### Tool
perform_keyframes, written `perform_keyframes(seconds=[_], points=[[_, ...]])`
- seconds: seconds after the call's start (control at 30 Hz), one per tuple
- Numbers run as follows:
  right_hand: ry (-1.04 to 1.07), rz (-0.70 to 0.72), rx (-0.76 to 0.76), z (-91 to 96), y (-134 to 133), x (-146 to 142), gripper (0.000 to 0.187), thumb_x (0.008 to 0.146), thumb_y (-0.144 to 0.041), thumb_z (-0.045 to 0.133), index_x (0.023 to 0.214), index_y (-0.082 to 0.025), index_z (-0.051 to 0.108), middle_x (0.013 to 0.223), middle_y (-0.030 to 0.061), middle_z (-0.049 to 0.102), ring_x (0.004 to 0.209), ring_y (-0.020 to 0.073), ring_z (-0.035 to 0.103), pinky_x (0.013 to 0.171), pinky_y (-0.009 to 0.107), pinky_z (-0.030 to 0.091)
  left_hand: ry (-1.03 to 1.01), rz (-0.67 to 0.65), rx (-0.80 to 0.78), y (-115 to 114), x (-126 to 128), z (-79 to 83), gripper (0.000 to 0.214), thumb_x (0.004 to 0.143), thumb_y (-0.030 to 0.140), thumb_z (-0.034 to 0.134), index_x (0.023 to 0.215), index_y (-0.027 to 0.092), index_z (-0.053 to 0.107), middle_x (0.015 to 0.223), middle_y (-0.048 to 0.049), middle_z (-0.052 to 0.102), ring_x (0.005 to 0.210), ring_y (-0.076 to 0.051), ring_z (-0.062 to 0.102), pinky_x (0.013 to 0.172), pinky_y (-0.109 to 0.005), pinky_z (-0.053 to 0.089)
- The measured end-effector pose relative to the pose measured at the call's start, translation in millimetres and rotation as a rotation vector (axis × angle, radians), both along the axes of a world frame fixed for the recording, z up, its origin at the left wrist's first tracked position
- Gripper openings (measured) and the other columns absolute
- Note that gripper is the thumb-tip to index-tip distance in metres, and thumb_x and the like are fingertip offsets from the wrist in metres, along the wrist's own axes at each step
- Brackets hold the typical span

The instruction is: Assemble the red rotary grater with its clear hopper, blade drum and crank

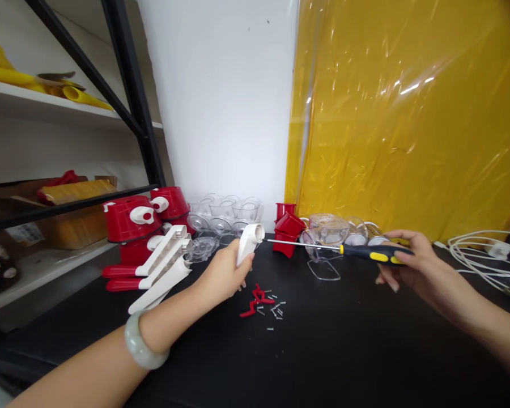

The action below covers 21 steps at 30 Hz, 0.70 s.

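My left hand [225, 275] is closed around a white plastic handle piece [249, 241], holding its round end up above the black table [323, 351]. My right hand [412, 263] grips the black and yellow handle of a screwdriver [365, 252]. The thin metal shaft points left, with its tip at the round end of the white piece. Below the white piece, small red plastic clips [255, 300] and several tiny screws [274, 311] lie scattered on the table. A pale green bangle [142, 345] sits on my left wrist.
Several white handle pieces [165, 266] are piled at the left beside red housings [131, 218]. Clear plastic bowls [225, 215] stand at the back, with a red funnel part [287, 229] and clear containers [329, 232] nearby. White cable [484, 255] coils at the right. Shelving rises at the left.
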State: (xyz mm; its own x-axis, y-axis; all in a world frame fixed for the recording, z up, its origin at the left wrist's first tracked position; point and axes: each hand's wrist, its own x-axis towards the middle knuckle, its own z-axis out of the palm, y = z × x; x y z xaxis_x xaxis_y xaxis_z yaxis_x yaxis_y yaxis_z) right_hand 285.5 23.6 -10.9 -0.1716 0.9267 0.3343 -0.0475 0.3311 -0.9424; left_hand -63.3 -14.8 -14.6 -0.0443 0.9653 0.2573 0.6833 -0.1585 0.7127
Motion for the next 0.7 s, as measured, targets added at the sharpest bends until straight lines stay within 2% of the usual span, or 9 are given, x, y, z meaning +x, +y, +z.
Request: perform_keyframes(seconds=[0.07, 0.13, 0.27, 0.37, 0.43, 0.5, 0.57, 0.63, 0.7], points=[[-0.041, 0.016, 0.049, 0.4, 0, 2, 0.038, 0.08, -0.045, 0.065, 0.105, -0.027, 0.044, 0.061, -0.0061, 0.061, 0.049, 0.0131, 0.055, 0.068, 0.033, 0.053, -0.002, 0.003, 0.009, 0, -1, 0.2, 0.021, 0.088, 0.041, 0.047, 0.088, 0.02, 0.047, 0.052, 0.0041, 0.056, 0.039, -0.016, 0.058, 0.037, -0.023, 0.044], [-0.177, -0.007, 0.072, 1.3, 0, 5, 0.031, 0.084, -0.052, 0.059, 0.09, -0.023, 0.051, 0.059, -0.0029, 0.061, 0.048, 0.0121, 0.054, 0.059, 0.027, 0.049, 0.005, -0.001, 0.012, 0, 0, 0.6, 0.022, 0.088, 0.041, 0.048, 0.087, 0.02, 0.047, 0.053, 0.0036, 0.057, 0.039, -0.016, 0.059, 0.037, -0.023, 0.044], [-0.449, -0.153, -0.006, 0.1, 3, 9, 0.058, 0.088, -0.066, 0.038, 0.053, -0.02, 0.044, 0.043, 0.0004, 0.049, 0.032, 0.0097, 0.041, 0.041, 0.026, 0.036, 0.006, -0.01, 0.031, -3, 2, 2.2, 0.022, 0.088, 0.042, 0.047, 0.085, 0.02, 0.046, 0.055, 0.0031, 0.058, 0.04, -0.015, 0.059, 0.039, -0.024, 0.045], [-0.304, -0.14, -0.045, -3.4, 6, 5, 0.05, 0.087, -0.067, 0.036, 0.075, -0.021, 0.052, 0.047, -0.0019, 0.053, 0.033, 0.0126, 0.043, 0.043, 0.029, 0.041, 0.009, 0.002, 0.047, -2, 1, 3.3, 0.021, 0.088, 0.041, 0.047, 0.086, 0.02, 0.046, 0.055, 0.0033, 0.057, 0.041, -0.016, 0.06, 0.04, -0.024, 0.045], [-0.11, -0.023, -0.046, -5.4, 6, 2, 0.037, 0.086, -0.06, 0.047, 0.101, -0.026, 0.046, 0.053, -0.0065, 0.056, 0.036, 0.0135, 0.046, 0.053, 0.033, 0.05, 0.023, 0.024, 0.051, -1, -1, 3.6, 0.02, 0.088, 0.04, 0.047, 0.087, 0.02, 0.047, 0.055, 0.003, 0.058, 0.041, -0.016, 0.06, 0.04, -0.024, 0.044], [-0.032, 0.081, -0.027, -6.6, 6, 2, 0.038, 0.084, -0.05, 0.057, 0.111, -0.029, 0.039, 0.059, -0.0079, 0.058, 0.045, 0.0132, 0.052, 0.067, 0.035, 0.053, 0.03, 0.04, 0.055, 1, -2, 3.6, 0.02, 0.088, 0.04, 0.047, 0.087, 0.02, 0.047, 0.058, 0.002, 0.06, 0.042, -0.017, 0.06, 0.039, -0.024, 0.044], [-0.097, 0.123, 0.013, -7.0, 4, 5, 0.033, 0.086, -0.046, 0.058, 0.108, -0.028, 0.043, 0.065, -0.0055, 0.061, 0.052, 0.0122, 0.054, 0.065, 0.03, 0.051, 0.028, 0.039, 0.058, 1, -2, 3.4, 0.02, 0.088, 0.041, 0.047, 0.087, 0.02, 0.047, 0.061, 0.0013, 0.061, 0.043, -0.016, 0.061, 0.039, -0.024, 0.044], [-0.23, 0.071, 0.023, -7.2, 4, 9, 0.028, 0.09, -0.051, 0.051, 0.094, -0.023, 0.05, 0.064, -0.0031, 0.06, 0.045, 0.0098, 0.049, 0.05, 0.024, 0.043, 0.027, 0.033, 0.061, 1, -2, 3.3, 0.02, 0.088, 0.04, 0.047, 0.087, 0.02, 0.046, 0.061, 0.0016, 0.061, 0.042, -0.016, 0.06, 0.04, -0.024, 0.044], [-0.364, -0.048, -0.013, -7.1, 4, 11, 0.042, 0.091, -0.059, 0.042, 0.075, -0.02, 0.049, 0.05, -0.0027, 0.053, 0.035, 0.0085, 0.04, 0.039, 0.023, 0.031, 0.037, 0.027, 0.068, 0, -1, 3.3, 0.019, 0.088, 0.04, 0.047, 0.086, 0.02, 0.046, 0.059, 0.0023, 0.06, 0.042, -0.015, 0.06, 0.042, -0.024, 0.044]])
